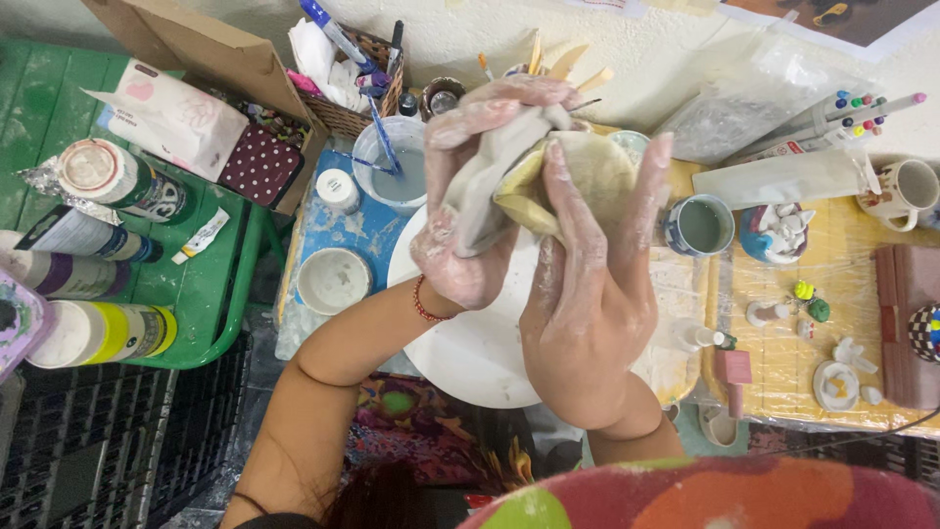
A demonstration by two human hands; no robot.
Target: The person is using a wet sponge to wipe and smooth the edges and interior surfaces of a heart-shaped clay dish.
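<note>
The person's left hand (470, 211) and right hand (587, 294) meet above the round white board (470, 343) at the middle of the tabletop (783, 323); the left hand is curled closed around a grey strip of clay (494, 171), and the right hand lies flat with fingers spread against a pale yellowish sponge (587, 171), pressing it to the clay. Both hands are slick with wet slip, so the likeliest trouble is a slipping hold; the clay is held up off the board, and a loosened grip could drop it onto the board or bend the soft strip out of shape (too hard a squeeze from the sponge side could thin or tear it).

Things crowd close. A clear tub of cloudy water (392, 167) with a blue-handled tool stands just beyond the left hand toward the tabletop's far edge, and a small white bowl (334, 279) sits near the left forearm; a swing of the elbow could tip either. A blue-patterned cup (701, 225) stands near the right hand's fingertips. Farther right, on the yellow covering, lie small painted figures (811, 302) and a mug (906, 191), with markers (852, 113) at the far right corner; these are well apart. On the green side table (196, 294) to the left lie several paint tubes and cans (108, 333).
</note>
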